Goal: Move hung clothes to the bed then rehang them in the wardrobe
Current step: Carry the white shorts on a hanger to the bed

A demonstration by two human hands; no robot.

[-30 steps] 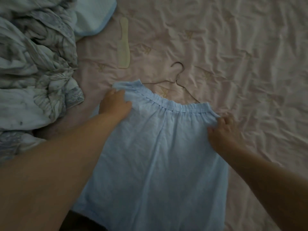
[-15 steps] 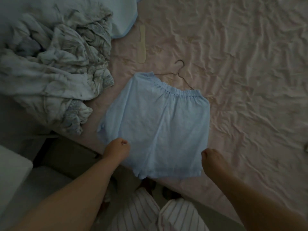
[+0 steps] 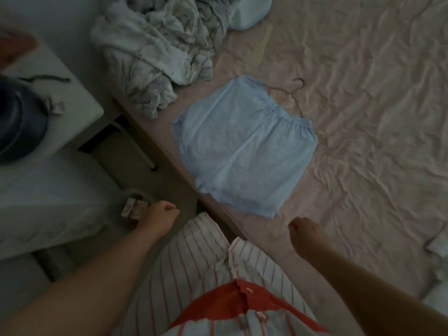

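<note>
Beside the bed's near edge, going from left to right, the left hand hangs over the floor gap next to a pale side table. Its fingers are curled into a loose fist with nothing in them. Further up on that side a rumpled grey-white heap of bedding sits on the pink sheet. To its right the light blue garment lies flat on the bed, its gathered elastic edge turned away from the person and its hem toward them, reaching almost to the mattress edge. Its long axis runs from near-left to far-right, slightly skewed to the bed edge. A thin wire hanger lies just past the gathered edge, partly under the cloth, with its hook pointing away. The right hand hovers over the sheet just short of the hem's right corner, also fisted and holding nothing. Both hands are apart from the cloth, and the garment lies ahead of and between them. The right hand is plainly nearer, so it would likely lead any reach back to the cloth or the hanger. Both forearms slant inward from the bottom of the view.
</note>
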